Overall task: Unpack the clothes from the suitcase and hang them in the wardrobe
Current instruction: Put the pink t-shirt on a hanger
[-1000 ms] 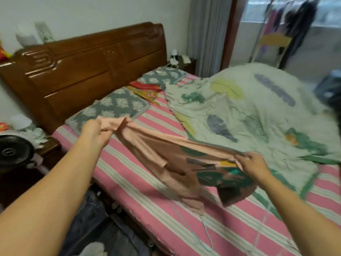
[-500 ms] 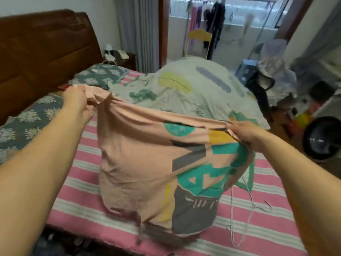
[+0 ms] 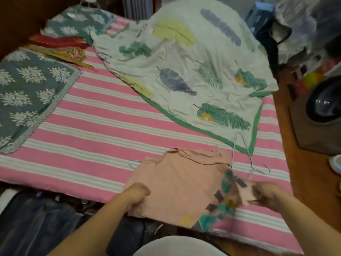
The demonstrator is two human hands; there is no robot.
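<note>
Gripping one shirt [image 3: 177, 183], two hands.

Both bare forearms reach forward and down from the bottom of the view, the left from the lower left, the right from the lower right. The left hand [image 3: 137, 194] is knuckles-up with its fingers curled under, gripping the near edge of the pink shirt [image 3: 177, 183]. The right hand [image 3: 265, 194] is motion-blurred, fingers bent around the shirt's right edge, though the exact grip is unclear.
</note>
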